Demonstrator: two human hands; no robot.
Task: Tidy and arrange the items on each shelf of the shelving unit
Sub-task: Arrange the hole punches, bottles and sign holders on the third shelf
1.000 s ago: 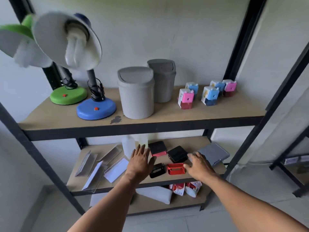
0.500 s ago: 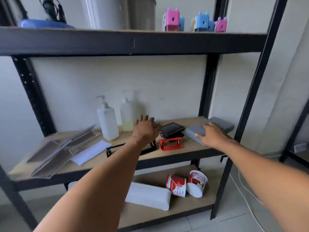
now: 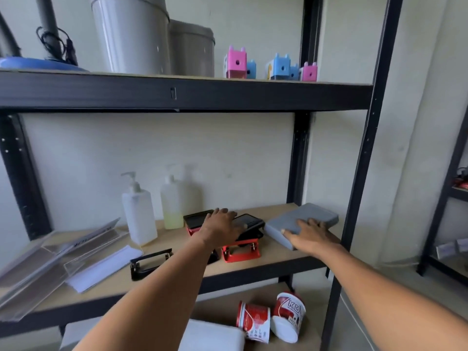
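On the middle shelf (image 3: 278, 262), far left, lies a loose pile of clear plastic sign holders (image 3: 45, 264); they overlap so much that I cannot count them. A white strip (image 3: 103, 268) rests against their right edge. Next comes a black hole punch (image 3: 149, 263) near the front edge, and behind it two pump bottles: a white one (image 3: 139, 214) and a clear one (image 3: 172, 206) with a little yellowish liquid at the bottom.

The left hand (image 3: 220, 226) reaches in over a cluster of punch-like items. Its fingers lie fairly straight and spread flat on a black-topped one (image 3: 249, 222), so the grip is open, pressing rather than holding. Just left of it sits another black-topped item with a red base (image 3: 196, 220), and in front stands a red hole punch (image 3: 241, 250).

The right hand (image 3: 310, 235) rests palm-down on a flat grey box (image 3: 304, 220) at the shelf's right end, fingers extended across its top, thumb out to the side; that grip is open too.

On the upper shelf (image 3: 177, 93) I count two grey bins (image 3: 131, 34), then five small cube sharpeners: two pink (image 3: 237, 63), three blue (image 3: 281, 67). A blue lamp base (image 3: 38, 64) shows at the left.

Below, on the bottom shelf, a white box (image 3: 212, 335) and two red-and-white tubs (image 3: 253, 320) lie tipped over.
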